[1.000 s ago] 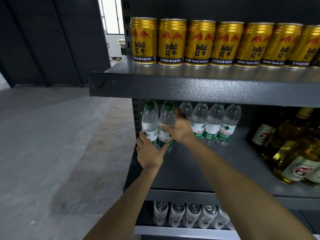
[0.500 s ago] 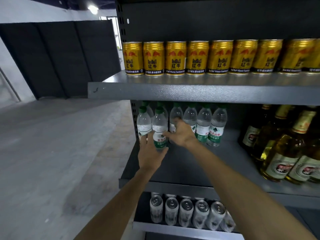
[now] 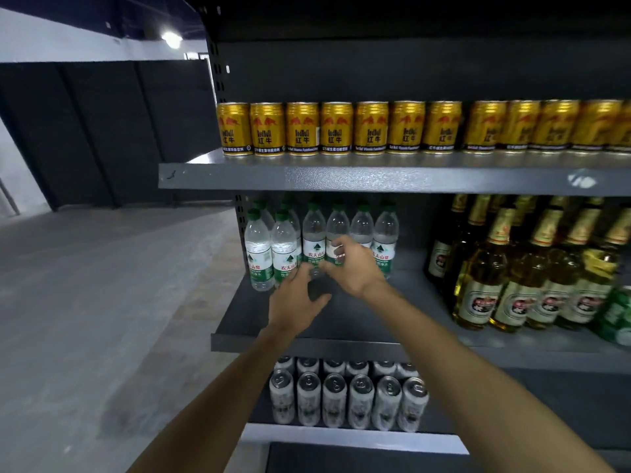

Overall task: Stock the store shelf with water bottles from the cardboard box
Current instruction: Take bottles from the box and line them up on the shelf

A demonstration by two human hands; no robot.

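Several clear water bottles with green caps [image 3: 314,233] stand at the left end of the grey middle shelf [image 3: 358,346]; two of them [image 3: 257,250] stand in front at the far left. My left hand [image 3: 297,302] hovers low before the second front bottle [image 3: 285,254], fingers straight, tips at its base. My right hand [image 3: 355,268] is just right of it, with loosely bent fingers against the label of a back-row bottle [image 3: 336,230]. Neither hand grips a bottle. The cardboard box is out of view.
Gold cans [image 3: 336,128] line the top shelf. Amber glass bottles [image 3: 505,268] crowd the middle shelf's right half, with bare shelf between them and the water. Silver cans [image 3: 341,397] fill the bottom shelf. Grey floor [image 3: 102,302] lies open to the left.
The view has pulled back and risen, showing more of the shelves. Both hands have drawn slightly back from the water bottles, and the left hand has let go of the front bottle it held.
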